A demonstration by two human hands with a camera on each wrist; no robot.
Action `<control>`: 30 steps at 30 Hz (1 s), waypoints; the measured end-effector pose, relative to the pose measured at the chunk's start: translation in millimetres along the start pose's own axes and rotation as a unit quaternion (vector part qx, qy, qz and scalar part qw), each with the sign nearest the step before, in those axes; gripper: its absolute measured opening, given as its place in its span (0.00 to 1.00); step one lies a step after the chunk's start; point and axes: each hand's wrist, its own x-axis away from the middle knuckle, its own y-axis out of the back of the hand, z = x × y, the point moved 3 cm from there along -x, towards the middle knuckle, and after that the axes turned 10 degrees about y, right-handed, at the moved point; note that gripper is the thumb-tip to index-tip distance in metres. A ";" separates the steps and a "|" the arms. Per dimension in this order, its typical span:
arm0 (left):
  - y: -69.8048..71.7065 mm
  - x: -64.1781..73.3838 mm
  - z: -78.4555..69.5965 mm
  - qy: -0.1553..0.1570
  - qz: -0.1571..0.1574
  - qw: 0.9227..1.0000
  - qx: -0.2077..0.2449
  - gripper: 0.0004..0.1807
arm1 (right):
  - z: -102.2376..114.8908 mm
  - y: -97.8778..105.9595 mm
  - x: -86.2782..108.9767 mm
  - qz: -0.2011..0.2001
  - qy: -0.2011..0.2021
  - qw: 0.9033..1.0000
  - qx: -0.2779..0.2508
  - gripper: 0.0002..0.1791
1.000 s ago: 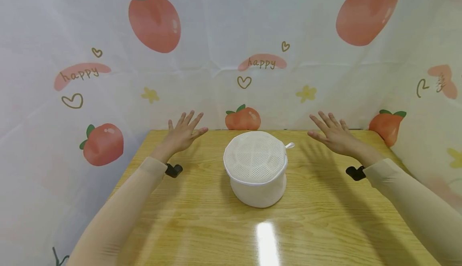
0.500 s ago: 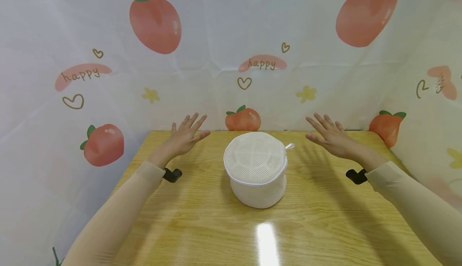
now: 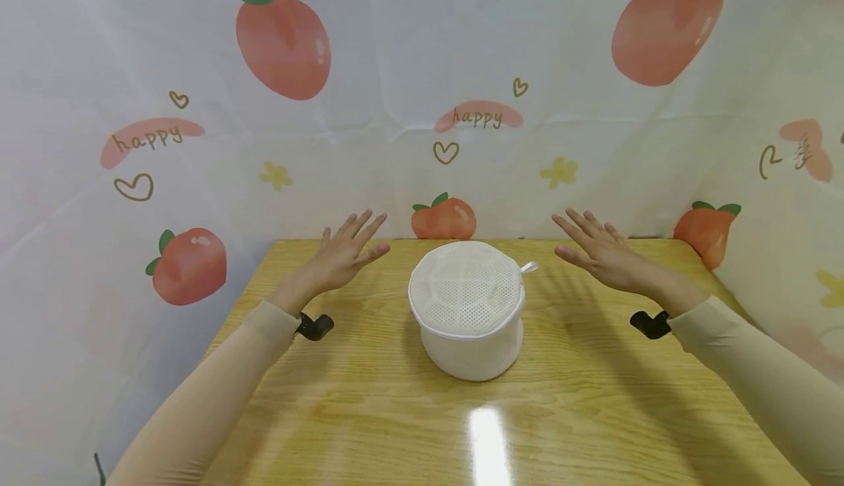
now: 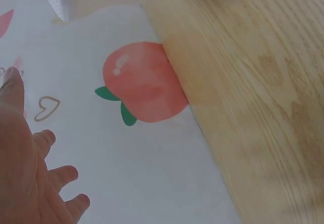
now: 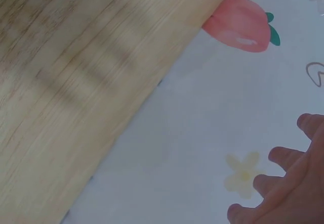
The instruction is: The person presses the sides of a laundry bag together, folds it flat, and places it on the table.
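A white, drum-shaped mesh laundry bag (image 3: 467, 310) stands on the wooden table (image 3: 369, 413) in the head view, with a small loop tab (image 3: 530, 267) at its right. Its lower side also shows at the top of the left wrist view. To its left, my left hand (image 3: 338, 260) hovers with fingers spread, apart from the bag. My right hand (image 3: 608, 260) is held likewise on the other side, fingers spread, touching nothing. Both hands are above the table's far part. What the bag contains cannot be made out.
A white cloth backdrop (image 3: 369, 68) with printed fruit, hearts and flowers rises behind the table's far edge and along both sides. Black wrist cameras sit at the left wrist (image 3: 315, 327) and right wrist (image 3: 650, 324). Light glares off the table's front.
Both hands have drifted slightly inward, towards the bag, and a little lower in the head view. The laundry bag has stayed in place.
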 end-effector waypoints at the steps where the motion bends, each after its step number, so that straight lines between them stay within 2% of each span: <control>1: -0.1 0.0 -0.4 -0.001 -0.001 1.000 -0.001 0.42 | 0.6 0.1 -0.1 -0.001 0.000 1.000 0.000 0.40; 18: 2.6 5.9 -5.4 -0.005 0.001 1.000 0.000 0.41 | 10.2 -1.6 -1.2 0.001 0.017 1.000 -0.011 0.40; 30: -7.0 11.4 -13.3 -0.025 -0.001 1.000 0.004 0.43 | 17.2 -5.2 -0.2 -0.004 0.030 0.999 -0.026 0.39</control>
